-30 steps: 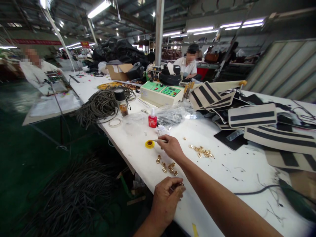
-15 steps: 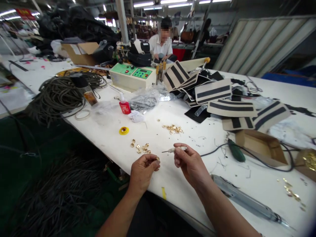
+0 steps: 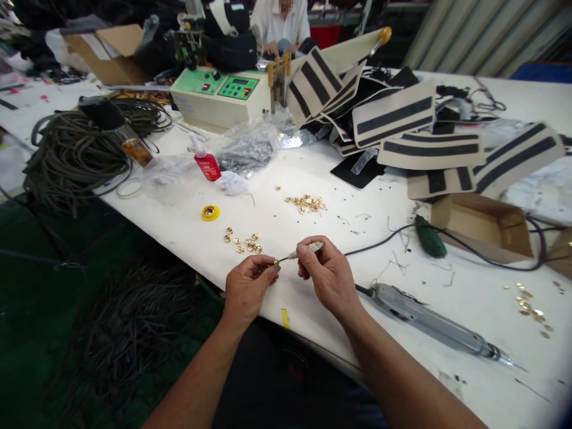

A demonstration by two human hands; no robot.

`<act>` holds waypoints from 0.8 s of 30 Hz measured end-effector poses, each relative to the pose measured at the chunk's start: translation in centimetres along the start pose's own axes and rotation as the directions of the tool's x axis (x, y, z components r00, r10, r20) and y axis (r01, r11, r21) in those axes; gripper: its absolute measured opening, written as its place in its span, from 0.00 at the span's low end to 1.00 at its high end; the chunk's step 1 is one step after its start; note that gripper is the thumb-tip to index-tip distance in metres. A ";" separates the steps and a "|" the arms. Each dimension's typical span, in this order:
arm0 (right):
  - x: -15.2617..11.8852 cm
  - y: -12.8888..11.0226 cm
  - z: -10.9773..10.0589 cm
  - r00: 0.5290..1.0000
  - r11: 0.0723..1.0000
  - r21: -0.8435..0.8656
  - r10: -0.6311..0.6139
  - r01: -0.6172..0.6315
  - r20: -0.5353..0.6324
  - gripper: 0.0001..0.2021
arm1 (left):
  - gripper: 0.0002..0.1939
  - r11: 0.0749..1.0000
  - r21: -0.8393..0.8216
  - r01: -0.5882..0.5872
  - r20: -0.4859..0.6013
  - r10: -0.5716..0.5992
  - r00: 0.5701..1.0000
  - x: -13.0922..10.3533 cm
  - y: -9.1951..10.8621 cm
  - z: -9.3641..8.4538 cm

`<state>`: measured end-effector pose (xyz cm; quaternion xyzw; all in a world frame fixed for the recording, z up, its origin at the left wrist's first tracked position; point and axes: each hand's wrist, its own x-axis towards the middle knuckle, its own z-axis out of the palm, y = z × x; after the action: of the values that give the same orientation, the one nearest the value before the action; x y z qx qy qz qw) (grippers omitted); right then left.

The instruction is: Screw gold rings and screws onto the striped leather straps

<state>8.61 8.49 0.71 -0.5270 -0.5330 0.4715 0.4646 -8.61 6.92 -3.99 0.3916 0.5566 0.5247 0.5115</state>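
Note:
Between the thumb and fingers of my left hand [image 3: 247,287] is a small gold metal fitting [image 3: 276,262]. My right hand [image 3: 328,273] is closed around the pale handle of a thin-shafted tool [image 3: 293,255] that looks like a small screwdriver. Its tip meets the gold fitting, or comes very close to it. Just beyond my left hand lie several loose gold fittings [image 3: 251,244]. Farther back is a larger pile of gold pieces [image 3: 306,204]. A yellow ring-shaped object [image 3: 210,213] lies to the left of them.
A grey electric screwdriver [image 3: 429,322] lies right of my right arm, near gold discs [image 3: 529,304]. Behind are a red bottle [image 3: 207,167], a control box [image 3: 218,101], striped panels [image 3: 397,113] and an open cardboard box [image 3: 482,229]. Coiled cord [image 3: 58,161] lies left. A person [image 3: 281,27] sits opposite.
The tool in my right hand has moved left, its tip now at the gold fitting in my left hand. The view has tilted down and come closer to the table.

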 end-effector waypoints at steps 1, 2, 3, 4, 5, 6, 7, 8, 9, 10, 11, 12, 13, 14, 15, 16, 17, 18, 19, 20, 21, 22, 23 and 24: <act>0.0 0.1 0.0 1.000 1.000 -0.012 -0.001 0.001 -0.002 0.14 | 0.14 1.000 0.000 0.000 0.001 0.000 1.000 0.0 0.1 0.0; 0.0 0.1 0.0 1.000 1.000 -0.025 -0.003 0.003 -0.002 0.14 | 0.14 1.000 0.000 0.000 0.001 0.000 1.000 -0.1 0.1 0.0; 0.0 0.1 0.1 1.000 0.999 -0.036 -0.004 0.004 -0.002 0.14 | 0.13 1.000 0.000 0.001 -0.001 -0.001 1.000 -0.1 0.2 0.0; 0.0 0.1 0.1 1.000 0.999 -0.044 -0.007 0.006 -0.002 0.14 | 0.13 1.000 0.001 0.000 -0.004 0.000 1.000 -0.1 0.2 0.0; 0.1 0.1 0.2 1.000 0.999 -0.050 -0.008 0.008 -0.002 0.14 | 0.13 1.000 0.004 0.000 -0.005 0.000 1.000 -0.1 0.3 0.1; 0.1 0.0 0.3 1.000 0.998 -0.057 -0.010 0.010 -0.003 0.14 | 0.13 1.000 0.007 0.000 -0.007 0.000 1.000 -0.1 0.3 0.1; 0.0 -0.1 0.3 1.000 0.998 -0.067 -0.012 0.012 -0.005 0.14 | 0.13 1.000 0.011 -0.001 -0.007 0.001 1.000 -0.1 0.3 0.0; 0.0 -0.1 0.4 1.000 0.996 -0.085 -0.017 0.016 -0.010 0.13 | 0.13 1.000 0.016 -0.002 -0.006 0.002 1.000 -0.1 0.3 0.0; 0.0 -0.2 0.4 1.000 0.994 -0.111 -0.025 0.023 -0.016 0.12 | 0.13 1.000 0.023 -0.005 -0.008 0.005 1.000 -0.1 0.3 0.0; 0.0 -0.2 0.5 0.999 0.989 -0.143 -0.037 0.034 -0.020 0.12 | 0.13 0.999 0.034 -0.007 -0.010 0.007 1.000 -0.1 0.3 0.0; 0.0 -0.2 0.5 0.998 0.984 -0.174 -0.051 0.047 -0.022 0.11 | 0.13 0.999 0.048 -0.009 -0.013 0.009 1.000 -0.1 0.2 0.0; 0.0 -0.2 0.6 0.998 0.978 -0.199 -0.063 0.057 -0.026 0.11 | 0.13 0.998 0.065 -0.012 -0.016 0.013 1.000 -0.1 0.2 0.1; 0.0 -0.3 0.6 0.997 0.975 -0.213 -0.069 0.060 -0.034 0.11 | 0.12 0.996 0.086 -0.015 -0.017 0.017 1.000 -0.2 0.1 0.1; 0.0 -0.3 0.6 0.997 0.976 -0.213 -0.063 0.052 -0.044 0.12 | 0.12 0.994 0.108 -0.019 -0.018 0.022 1.000 -0.3 0.1 0.1; 0.1 -0.3 0.6 0.997 0.980 -0.196 -0.047 0.035 -0.056 0.14 | 0.12 0.992 0.127 -0.021 -0.016 0.024 1.000 -0.4 0.1 0.2; 0.2 -0.4 0.5 0.998 0.986 -0.166 -0.023 0.012 -0.065 0.16 | 0.12 0.990 0.141 -0.021 -0.014 0.024 1.000 -0.5 0.1 0.2; 0.2 -0.4 0.4 0.998 0.993 -0.120 0.001 -0.009 -0.069 0.17 | 0.13 0.988 0.155 -0.020 -0.013 0.023 1.000 -0.6 0.1 0.2; 0.2 -0.5 0.2 0.998 0.998 -0.059 0.023 -0.026 -0.061 0.17 | 0.13 0.985 0.173 -0.021 -0.010 0.023 1.000 -0.8 0.2 0.1; 0.2 -0.5 0.1 0.998 0.999 0.011 0.039 -0.038 -0.046 0.17 | 0.14 0.979 0.204 -0.027 -0.013 0.030 0.999 -0.8 0.2 -0.1; 0.2 -0.6 -0.2 0.998 0.996 0.083 0.047 -0.044 -0.035 0.16 | 0.14 0.967 0.253 -0.040 -0.023 0.048 0.999 -0.8 0.3 -0.4; 0.2 -0.7 -0.4 0.998 0.988 0.150 0.049 -0.044 -0.034 0.16 | 0.14 0.946 0.320 -0.062 -0.040 0.078 0.996 -0.8 0.4 -0.8; 0.1 -0.7 -0.7 0.998 0.978 0.205 0.051 -0.041 -0.045 0.15 | 0.14 0.914 0.395 -0.091 -0.060 0.125 0.990 -0.6 0.6 -1.3; 0.1 -0.8 -0.9 0.996 0.968 0.249 0.056 -0.038 -0.068 0.15 | 0.13 0.874 0.470 -0.125 -0.074 0.180 0.981 -0.3 0.8 -1.9; 0.1 -0.8 -1.2 0.993 0.959 0.281 0.066 -0.036 -0.097 0.15 | 0.13 0.828 0.537 -0.162 -0.074 0.238 0.969 0.1 1.0 -2.5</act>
<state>9.66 8.61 1.63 -0.4939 -0.4223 0.5255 0.5492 -11.18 6.69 -3.22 0.5355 0.6688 0.4285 0.2870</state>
